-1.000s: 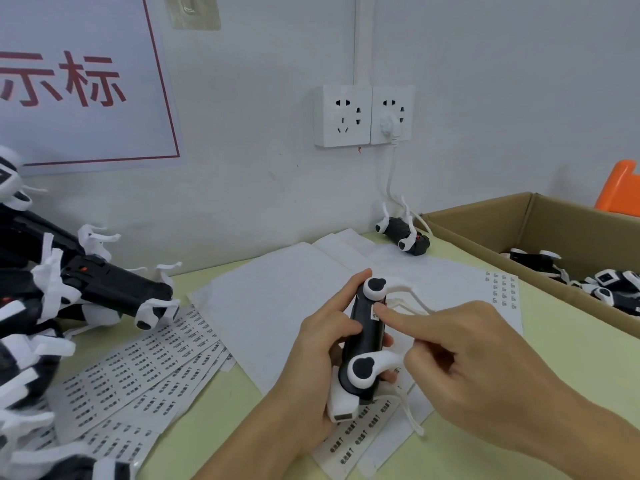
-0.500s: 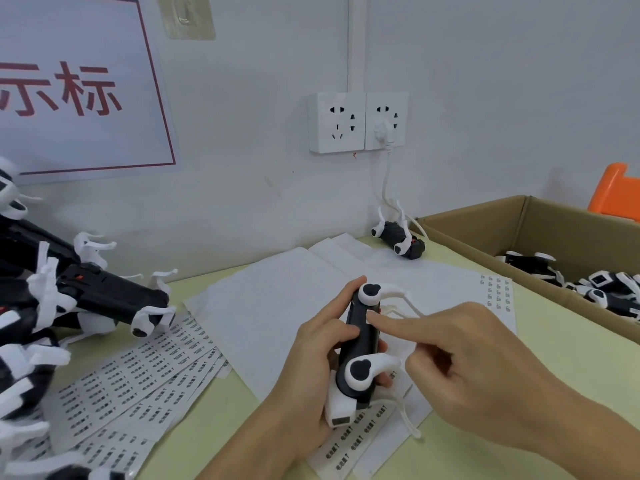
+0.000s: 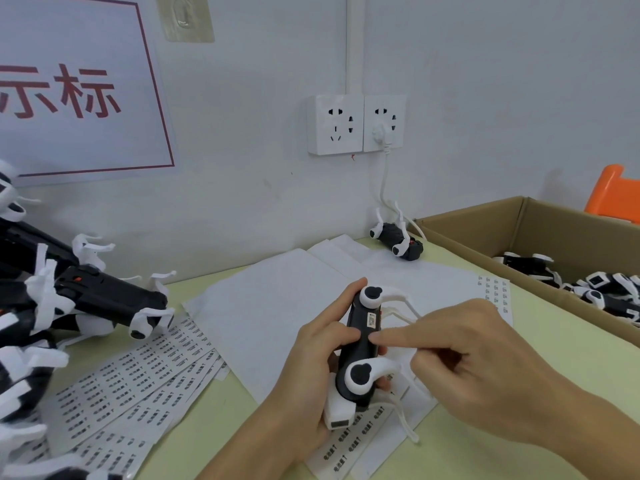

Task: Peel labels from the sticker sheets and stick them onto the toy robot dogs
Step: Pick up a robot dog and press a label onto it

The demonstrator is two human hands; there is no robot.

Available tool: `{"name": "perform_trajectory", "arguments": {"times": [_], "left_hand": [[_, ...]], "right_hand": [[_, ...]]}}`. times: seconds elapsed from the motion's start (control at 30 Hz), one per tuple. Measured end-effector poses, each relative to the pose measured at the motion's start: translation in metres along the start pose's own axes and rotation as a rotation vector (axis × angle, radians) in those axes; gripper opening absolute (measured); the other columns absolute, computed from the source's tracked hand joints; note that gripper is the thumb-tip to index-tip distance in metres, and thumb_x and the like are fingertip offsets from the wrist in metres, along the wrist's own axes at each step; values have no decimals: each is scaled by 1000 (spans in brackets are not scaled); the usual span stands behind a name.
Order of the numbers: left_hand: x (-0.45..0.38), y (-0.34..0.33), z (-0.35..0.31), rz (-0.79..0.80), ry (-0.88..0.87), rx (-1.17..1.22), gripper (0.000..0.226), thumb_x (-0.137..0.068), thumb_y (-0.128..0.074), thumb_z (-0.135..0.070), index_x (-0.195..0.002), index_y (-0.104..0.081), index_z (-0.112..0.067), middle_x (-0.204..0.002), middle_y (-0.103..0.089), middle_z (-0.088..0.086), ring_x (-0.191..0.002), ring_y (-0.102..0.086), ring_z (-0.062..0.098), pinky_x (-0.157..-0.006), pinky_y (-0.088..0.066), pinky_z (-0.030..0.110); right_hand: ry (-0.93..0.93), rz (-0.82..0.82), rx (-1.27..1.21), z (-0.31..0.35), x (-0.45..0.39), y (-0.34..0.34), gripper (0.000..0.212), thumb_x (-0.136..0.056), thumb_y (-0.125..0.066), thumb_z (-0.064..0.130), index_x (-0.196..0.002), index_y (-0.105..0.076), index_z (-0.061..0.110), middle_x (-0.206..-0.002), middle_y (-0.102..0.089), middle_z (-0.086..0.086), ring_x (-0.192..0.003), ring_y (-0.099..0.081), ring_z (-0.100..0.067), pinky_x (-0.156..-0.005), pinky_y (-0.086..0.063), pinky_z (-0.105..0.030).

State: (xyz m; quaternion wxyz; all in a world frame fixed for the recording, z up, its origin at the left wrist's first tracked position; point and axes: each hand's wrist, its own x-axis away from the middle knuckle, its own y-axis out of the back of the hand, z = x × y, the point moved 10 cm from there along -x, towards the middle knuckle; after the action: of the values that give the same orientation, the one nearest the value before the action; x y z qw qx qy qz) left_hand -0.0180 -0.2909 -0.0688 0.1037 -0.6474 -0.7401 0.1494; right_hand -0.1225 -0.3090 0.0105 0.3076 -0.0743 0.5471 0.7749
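Observation:
My left hand (image 3: 313,362) grips a black and white toy robot dog (image 3: 362,344) above the table, belly turned up. A small white label (image 3: 371,320) sits stuck on its black body. My right hand (image 3: 474,362) points its index finger at the body just below that label, touching it, with the other fingers curled in. A sticker sheet (image 3: 353,445) with printed labels lies under the dog. More sticker sheets (image 3: 138,379) fan out on the table to the left.
A pile of black and white robot dogs (image 3: 69,306) is stacked at the left. One dog (image 3: 398,242) lies by the wall on a cable from the wall socket (image 3: 356,124). A cardboard box (image 3: 554,230) at the right holds several dogs. Blank backing sheets (image 3: 277,306) cover the middle.
My right index finger has slid down the dog's body from the label spot, leaving the label uncovered. My left hand still holds the dog in place.

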Motion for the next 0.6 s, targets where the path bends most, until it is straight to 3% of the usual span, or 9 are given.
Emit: {"name": "perform_trajectory", "arguments": {"times": [0.17, 0.27, 0.33, 0.43, 0.53, 0.6], "left_hand": [[1, 1, -2, -27, -1, -4, 50, -80, -52, -14, -115, -73, -44, -93, -68, 19, -76, -65, 28, -62, -57, 38], [1, 1, -2, -33, 0, 7, 51, -79, -53, -14, -116, -73, -43, -93, -68, 18, -75, -64, 27, -61, -56, 37], [1, 2, -2, -43, 0, -5, 53, -77, -54, -16, -118, -71, -45, -96, -70, 17, -78, -65, 27, -64, -57, 38], [2, 5, 0, -70, 14, 2, 53, -94, -52, -8, -123, -66, -50, -102, -72, 21, -78, -68, 28, -59, -57, 35], [5, 7, 3, -72, 37, 0, 46, -87, -68, -13, -128, -56, -30, -104, -73, 25, -71, -67, 33, -60, -56, 36], [6, 4, 2, -43, 34, -29, 38, -79, -70, -20, -115, -56, -17, -107, -72, 26, -73, -66, 34, -69, -55, 39]], "right_hand": [[-31, -19, 102, -2, 0, -5, 55, -78, -48, 14, -122, -71, 37, -47, -36, 7, -45, -36, -13, -45, -23, -19], [-21, -19, 32, -4, -1, -8, 54, -78, -48, 13, -120, -72, 36, -51, -36, 2, -45, -34, -14, -45, -20, -20], [17, -56, -39, -3, -2, -4, 53, -78, -49, 9, -115, -75, 35, -51, -38, 6, -44, -33, -7, -46, -22, -18], [87, -222, -106, 0, -1, 15, 39, -78, -50, 6, -92, -82, 24, -54, -47, 22, -47, -44, -1, -47, -32, -12], [80, -470, -102, -5, 3, 43, 31, -85, -48, 14, -89, -78, 20, -69, -57, 22, -59, -54, -6, -53, -39, -16], [-25, -493, -143, -18, 2, 47, 27, -89, -52, 17, -102, -74, 26, -89, -61, 17, -84, -61, -11, -66, -42, -17]]}}
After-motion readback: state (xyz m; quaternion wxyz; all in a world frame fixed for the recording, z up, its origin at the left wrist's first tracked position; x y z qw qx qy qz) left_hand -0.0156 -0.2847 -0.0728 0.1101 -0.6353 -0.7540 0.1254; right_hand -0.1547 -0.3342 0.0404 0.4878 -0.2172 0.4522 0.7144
